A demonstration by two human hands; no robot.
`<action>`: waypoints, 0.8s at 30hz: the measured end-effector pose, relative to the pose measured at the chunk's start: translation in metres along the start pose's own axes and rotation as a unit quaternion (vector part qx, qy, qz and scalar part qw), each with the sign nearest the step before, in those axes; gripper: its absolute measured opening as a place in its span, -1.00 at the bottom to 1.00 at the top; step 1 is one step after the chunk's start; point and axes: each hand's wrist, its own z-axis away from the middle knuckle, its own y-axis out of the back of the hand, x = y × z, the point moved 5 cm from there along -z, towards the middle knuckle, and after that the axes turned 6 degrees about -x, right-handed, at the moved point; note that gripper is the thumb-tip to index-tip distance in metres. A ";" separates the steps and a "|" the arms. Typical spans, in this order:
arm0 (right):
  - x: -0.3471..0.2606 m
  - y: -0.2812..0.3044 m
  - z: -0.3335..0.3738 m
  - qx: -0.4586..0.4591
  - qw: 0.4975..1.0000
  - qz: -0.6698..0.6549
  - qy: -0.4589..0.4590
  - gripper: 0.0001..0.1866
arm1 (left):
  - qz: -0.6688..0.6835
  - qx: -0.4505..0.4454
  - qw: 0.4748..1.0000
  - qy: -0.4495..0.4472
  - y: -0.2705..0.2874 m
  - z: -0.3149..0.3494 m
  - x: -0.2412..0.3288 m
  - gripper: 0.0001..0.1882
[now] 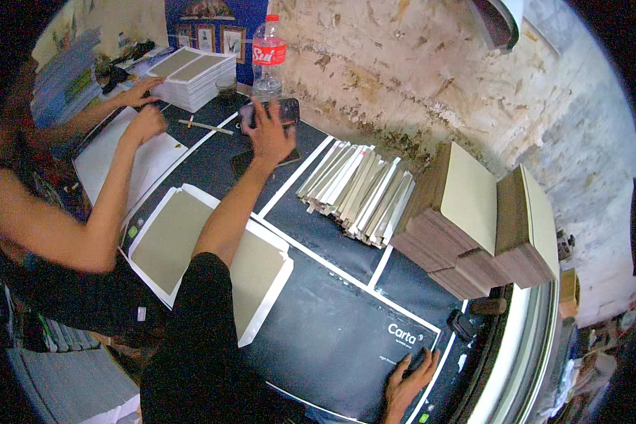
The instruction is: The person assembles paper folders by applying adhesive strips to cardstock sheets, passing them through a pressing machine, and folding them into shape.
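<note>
1. Two hands of the wearer are in view over a black mat (318, 332) marked with white lines.
2. Sheet (169, 240): white, carrying two grey boards. It lies nearer the wearer than the left hand, under that forearm.
3. Board stacks (473, 212): brown, leaning, well to the right of the left hand and beyond the right hand.
4. Strips (357, 191): a pale fanned heap, near the left hand on its right.
5. Bottle (268, 60): clear with a red label, upright, just beyond the left hand.
6. Phone (286, 109): dark, lying flat and touching the left fingertips on their far side.
7. Left hand (270, 138): fingers spread and laid on the phone, not closed round it. Judged step: reaching to the phone. Lifting it would call for a grip on its edges.
8. Right hand (408, 378): flat, palm down on the mat, holding nothing.
9. A co-worker's hand (145, 120) presses a white sheet, left of the left hand.
</note>
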 end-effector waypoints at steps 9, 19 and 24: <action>-0.001 -0.001 -0.001 -0.005 1.000 -0.003 0.008 -0.50 | 0.132 -0.137 0.976 0.101 -0.032 -0.036 -0.121 0.34; 0.000 0.003 -0.003 0.007 1.000 0.009 0.000 -0.54 | 0.117 -0.235 0.964 0.040 -0.035 -0.043 -0.098 0.25; -0.008 0.004 -0.003 0.004 1.000 0.006 0.003 -0.55 | 0.094 -0.252 0.963 0.032 -0.025 -0.052 -0.108 0.26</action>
